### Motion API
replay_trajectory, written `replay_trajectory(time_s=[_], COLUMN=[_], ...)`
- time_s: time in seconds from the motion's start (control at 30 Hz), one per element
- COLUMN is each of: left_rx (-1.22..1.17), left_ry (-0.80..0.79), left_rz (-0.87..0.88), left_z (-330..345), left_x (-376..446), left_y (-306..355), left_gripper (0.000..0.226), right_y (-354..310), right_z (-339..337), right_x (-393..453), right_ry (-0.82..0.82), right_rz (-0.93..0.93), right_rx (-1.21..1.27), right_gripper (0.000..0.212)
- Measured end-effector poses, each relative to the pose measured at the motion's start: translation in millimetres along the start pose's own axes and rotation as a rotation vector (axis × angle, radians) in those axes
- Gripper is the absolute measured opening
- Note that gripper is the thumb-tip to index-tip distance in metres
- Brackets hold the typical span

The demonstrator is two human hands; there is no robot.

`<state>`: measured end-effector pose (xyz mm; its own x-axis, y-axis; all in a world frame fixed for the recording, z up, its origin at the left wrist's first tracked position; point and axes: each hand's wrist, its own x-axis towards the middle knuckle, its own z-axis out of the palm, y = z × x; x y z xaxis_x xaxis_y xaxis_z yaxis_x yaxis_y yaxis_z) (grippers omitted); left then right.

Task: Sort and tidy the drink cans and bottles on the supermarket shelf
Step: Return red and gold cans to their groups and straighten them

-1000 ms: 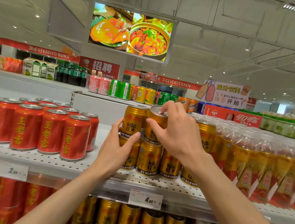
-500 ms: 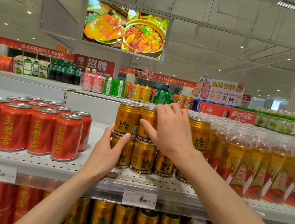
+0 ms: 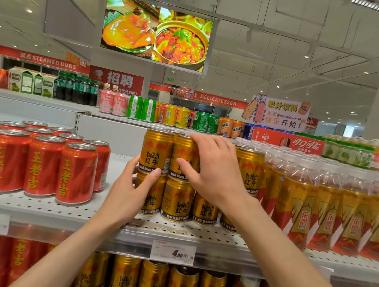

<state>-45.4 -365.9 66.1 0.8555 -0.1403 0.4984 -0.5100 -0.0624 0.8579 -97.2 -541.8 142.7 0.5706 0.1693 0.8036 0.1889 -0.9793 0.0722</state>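
Gold Red Bull cans stand two layers high at the middle of the white shelf [image 3: 45,210]. My right hand [image 3: 213,173] grips the second upper gold can [image 3: 183,151], with fingers over its rim and the thumb on its front. This can stands upright on a lower gold can [image 3: 177,200], beside the upper left gold can [image 3: 157,150]. My left hand [image 3: 130,192] holds the lower left gold can [image 3: 153,200] from its left side, thumb tip at the seam between the two layers.
Red cans [image 3: 40,165] are grouped at the left of the shelf, with a gap before the gold stack. Amber drink bottles [image 3: 324,207] fill the right. Price tags [image 3: 173,251] line the shelf edge. More gold cans [image 3: 153,286] sit below. Assorted drinks line a far shelf.
The upper can under my right hand was tilted a second ago and now stands upright on the stack. My left hand has stayed on the lower left can.
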Motion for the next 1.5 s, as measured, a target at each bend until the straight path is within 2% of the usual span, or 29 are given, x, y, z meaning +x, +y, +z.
replay_trajectory(time_s=[0.17, 0.33, 0.47, 0.67, 0.87, 1.1, 1.23, 1.4, 1.5], left_rx=[-0.001, 0.079, 0.152, 0.172, 0.19, 0.247, 0.34, 0.48, 0.633], left_ry=[-0.023, -0.033, -0.014, 0.014, 0.022, 0.057, 0.097, 0.146, 0.201], left_rz=[-0.002, 0.014, -0.002, 0.01, 0.032, 0.036, 0.038, 0.054, 0.146], left_z=[0.0, 5.3, 7.2, 11.1, 13.2, 11.5, 11.5, 8.0, 4.6], left_x=[-2.3, -1.5, 3.8, 4.8, 2.4, 2.3, 0.0, -20.2, -38.2], left_y=[3.1, 2.6, -2.0, -4.6, -2.8, -1.1, 0.8, 8.8, 8.4], left_gripper=[0.06, 0.094, 0.109, 0.104, 0.099, 0.115, 0.105, 0.075, 0.07], right_y=[19.0, 37.6, 38.9, 46.9, 47.9, 47.3, 44.5, 41.4, 38.9], right_z=[-9.8, -6.9, -5.5, -9.3, -12.9, -8.2, -6.6, -1.6, 3.5], right_x=[-14.2, -24.7, -23.0, -23.2, -27.1, -33.4, -42.0, -62.9, -78.1], right_ry=[0.047, 0.038, 0.064, 0.048, 0.02, 0.039, 0.06, 0.034, 0.019], right_rz=[0.027, 0.027, 0.011, 0.009, -0.014, 0.001, 0.021, 0.032, 0.032], right_rx=[-0.012, -0.115, -0.092, 0.009, -0.008, -0.146, -0.167, -0.078, -0.001], right_gripper=[0.067, 0.065, 0.063, 0.062, 0.064, 0.069, 0.074, 0.066, 0.061])
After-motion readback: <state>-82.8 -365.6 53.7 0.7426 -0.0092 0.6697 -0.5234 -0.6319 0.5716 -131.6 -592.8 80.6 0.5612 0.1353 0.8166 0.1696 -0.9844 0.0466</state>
